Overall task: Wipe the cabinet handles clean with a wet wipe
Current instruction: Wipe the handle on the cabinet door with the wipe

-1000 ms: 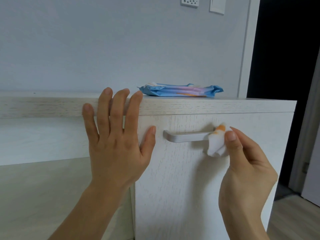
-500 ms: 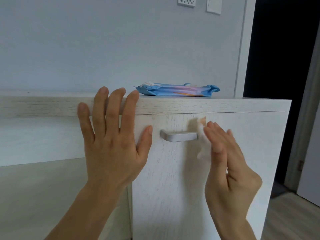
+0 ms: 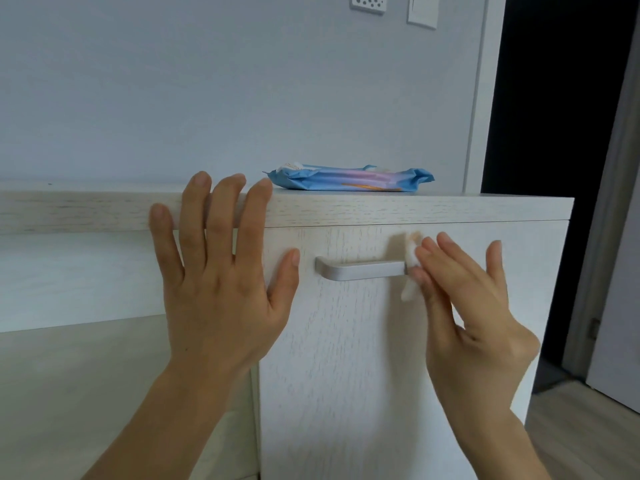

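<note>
a: head view. risk?
b: right hand (image 3: pixel 474 306) only pins the wet wipe (image 3: pixel 411 271) with loose, half-spread fingertips at the right end of the handle (image 3: pixel 362 270). light hold, so it could slip off and drop.
a: left hand (image 3: pixel 218 271)?
b: flat, fingers wide, holding nothing, braced on the cabinet (image 3: pixel 381 358) edge just left of the handle. wipe pack (image 3: pixel 349 178) sits above, between both hands.

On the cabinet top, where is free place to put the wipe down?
Bare cabinet top lies right of the wipes pack, and more left of the left hand. Crowded: the handle, where the right hand presses the wet wipe.
</note>
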